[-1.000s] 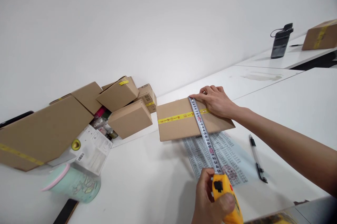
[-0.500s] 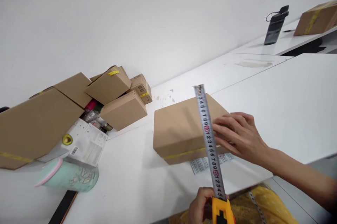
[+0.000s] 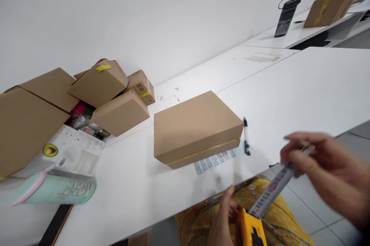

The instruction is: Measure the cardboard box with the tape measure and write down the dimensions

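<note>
- Head view: the left hand (image 3: 225, 219) has its fingers curled around a yellow plastic tape-measure case (image 3: 250, 232), below the near edge of the white surface (image 3: 289, 91).
- The right hand (image 3: 332, 172), blurred, has its fingers pinched closed on the end of the steel measuring blade (image 3: 270, 194), which spans both hands.
- A flat brown cardboard box (image 3: 196, 126) lies on the surface, apart from both hands, over a printed sheet (image 3: 214, 160), with a black-and-white pen (image 3: 246, 136) just beside it.

Your left hand (image 3: 224, 221) sits low at bottom centre, fingers curled in a grip; your right hand (image 3: 329, 172) is higher, off to the right, blurred, fingertips pinched.
</note>
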The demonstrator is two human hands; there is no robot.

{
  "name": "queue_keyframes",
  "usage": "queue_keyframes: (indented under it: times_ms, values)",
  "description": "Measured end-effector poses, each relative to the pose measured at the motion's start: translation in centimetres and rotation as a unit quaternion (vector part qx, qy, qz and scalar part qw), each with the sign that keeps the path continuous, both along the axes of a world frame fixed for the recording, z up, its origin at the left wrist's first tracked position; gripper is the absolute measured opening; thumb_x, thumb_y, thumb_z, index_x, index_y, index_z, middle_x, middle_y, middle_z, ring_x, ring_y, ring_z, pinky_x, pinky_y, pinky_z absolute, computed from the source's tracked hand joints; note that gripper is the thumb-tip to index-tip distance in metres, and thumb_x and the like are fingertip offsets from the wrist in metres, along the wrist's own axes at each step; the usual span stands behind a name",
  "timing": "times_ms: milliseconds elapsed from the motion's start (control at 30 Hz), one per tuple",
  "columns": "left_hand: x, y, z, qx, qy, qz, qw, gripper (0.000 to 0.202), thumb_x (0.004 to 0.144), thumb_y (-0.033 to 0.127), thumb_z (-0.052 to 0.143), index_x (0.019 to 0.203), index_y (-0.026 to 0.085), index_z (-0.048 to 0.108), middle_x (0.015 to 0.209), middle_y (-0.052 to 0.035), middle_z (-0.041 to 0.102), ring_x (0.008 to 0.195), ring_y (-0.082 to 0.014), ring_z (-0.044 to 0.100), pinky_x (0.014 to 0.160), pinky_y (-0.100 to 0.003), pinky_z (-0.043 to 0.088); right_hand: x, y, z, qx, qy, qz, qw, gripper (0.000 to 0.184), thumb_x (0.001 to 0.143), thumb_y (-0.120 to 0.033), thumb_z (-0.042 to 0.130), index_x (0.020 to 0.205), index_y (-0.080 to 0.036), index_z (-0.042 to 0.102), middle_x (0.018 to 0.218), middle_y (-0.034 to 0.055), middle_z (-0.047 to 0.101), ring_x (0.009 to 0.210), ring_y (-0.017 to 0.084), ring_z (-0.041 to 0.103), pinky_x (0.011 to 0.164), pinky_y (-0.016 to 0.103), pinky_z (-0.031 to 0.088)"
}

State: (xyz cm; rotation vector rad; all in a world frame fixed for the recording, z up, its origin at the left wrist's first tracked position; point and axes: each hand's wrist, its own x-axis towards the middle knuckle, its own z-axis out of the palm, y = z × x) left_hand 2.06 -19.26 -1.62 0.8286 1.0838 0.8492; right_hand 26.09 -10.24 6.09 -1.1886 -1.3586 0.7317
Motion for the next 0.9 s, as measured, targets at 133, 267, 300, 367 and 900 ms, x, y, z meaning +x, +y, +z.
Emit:
queue_keyframes:
  times_ms: [133, 267, 300, 367, 900]
  values:
    - [0.5, -0.2, 0.8, 0.112, 0.139, 0.001, 0.984, 0.15, 0.028, 0.025, 0.1, 0.156, 0.025, 0.023, 0.131, -0.0128, 0.056, 0.121, -0.037, 0.055, 0.104, -0.045, 0.044, -3.6, -3.3, -3.1, 0.118, -0.081, 0.08, 0.987, 0.028, 0.089, -0.028, 0.064, 0.115, -0.039, 0.062, 0.073, -0.0024, 0.07, 0.056, 0.018, 0.066, 0.048, 0.029, 0.057]
    - [-0.8, 0.7, 5.6, 0.302, 0.313, 0.059, 0.899, 0.122, 0.051, 0.029, 0.096, 0.153, 0.032, 0.029, 0.138, -0.0115, 0.054, 0.123, -0.0363, 0.056, 0.098, -0.044, 0.053, -4.2, -1.8, -5.3, 0.122, -0.145, -0.011, 0.982, 0.024, 0.096, -0.021, 0.053, 0.117, -0.028, 0.059, 0.083, 0.0016, 0.07, 0.072, 0.018, 0.069, 0.059, 0.028, 0.056]
    - [-1.4, 1.5, 7.4, 0.381, 0.354, 0.097, 0.849, 0.105, 0.059, 0.03, 0.092, 0.149, 0.031, 0.037, 0.138, -0.012, 0.054, 0.122, -0.0358, 0.058, 0.094, -0.044, 0.055, -4.0, -0.8, -5.8, 0.111, -0.17, -0.048, 0.978, 0.022, 0.096, -0.022, 0.054, 0.117, -0.026, 0.059, 0.091, 0.0044, 0.071, 0.081, 0.02, 0.069, 0.066, 0.031, 0.057]
    - [-2.7, 4.1, 10.9, 0.538, 0.392, 0.158, 0.73, 0.079, 0.075, 0.023, 0.08, 0.145, 0.028, 0.043, 0.135, -0.0126, 0.056, 0.117, -0.0315, 0.061, 0.092, -0.045, 0.056, -3.4, 1.4, -7.0, 0.117, -0.243, -0.085, 0.959, 0.026, 0.095, -0.029, 0.057, 0.12, -0.023, 0.059, 0.112, 0.0112, 0.069, 0.102, 0.026, 0.067, 0.08, 0.04, 0.056]
    - [-5.6, 15.6, 13.8, 0.606, 0.687, 0.029, 0.399, 0.064, 0.077, 0.056, 0.077, 0.126, 0.019, 0.062, 0.142, -0.0228, 0.053, 0.117, -0.0367, 0.06, 0.089, -0.045, 0.053, -2.8, 4.6, -10.3, 0.166, -0.421, -0.058, 0.89, 0.025, 0.098, -0.034, 0.053, 0.115, -0.017, 0.062, 0.118, 0.0116, 0.071, 0.124, 0.031, 0.058, 0.093, 0.044, 0.047]
